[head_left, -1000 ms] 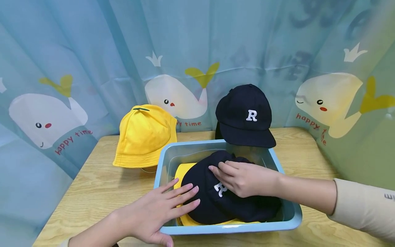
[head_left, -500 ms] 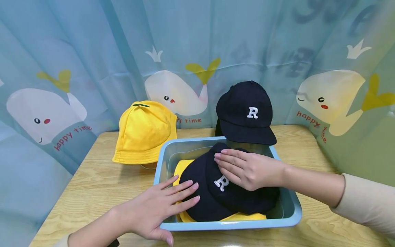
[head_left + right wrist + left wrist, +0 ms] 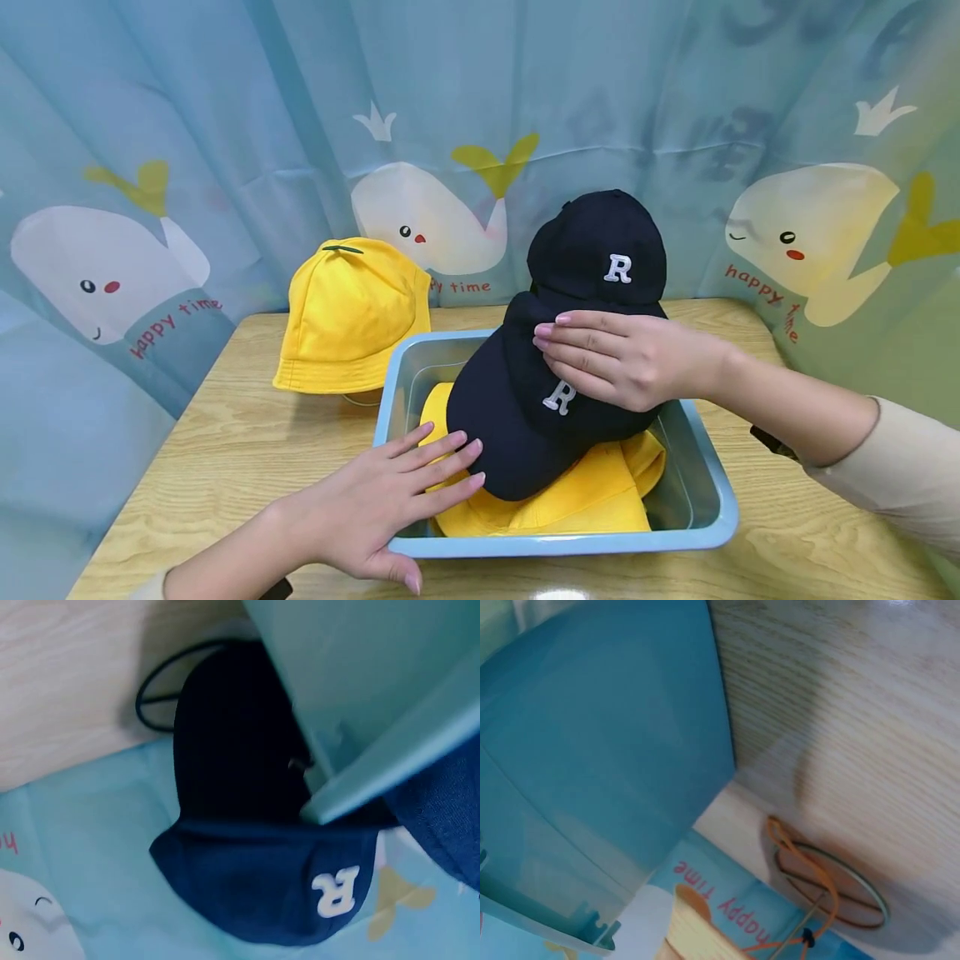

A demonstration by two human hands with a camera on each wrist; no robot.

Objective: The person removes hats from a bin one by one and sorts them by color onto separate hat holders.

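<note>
In the head view, my right hand (image 3: pixel 633 362) holds a navy baseball cap (image 3: pixel 491 408) by its crown, with the white R below the fingers. The thumb is hidden behind the crown. The cap tilts over a yellow hat (image 3: pixel 588 500) lying in a blue plastic basin (image 3: pixel 570 546). My left hand (image 3: pixel 371 504) lies across the basin's front left corner, fingers straight and spread, thumb outside the rim. Its fingertips reach the yellow hat and overlap the cap's brim. In the right wrist view, part of the held cap (image 3: pixel 450 814) shows at the right edge.
Behind the basin stands another navy cap (image 3: pixel 596 250) with a white R. A yellow bucket hat (image 3: pixel 352 321) sits at the back left, above a wire stand (image 3: pixel 877 892). A blue whale-print curtain (image 3: pixel 247 167) encloses the wooden table (image 3: pixel 225 467).
My right hand has moved up and back with the navy cap, uncovering more of the yellow hat in the basin. The left hand has stayed put at the basin's corner.
</note>
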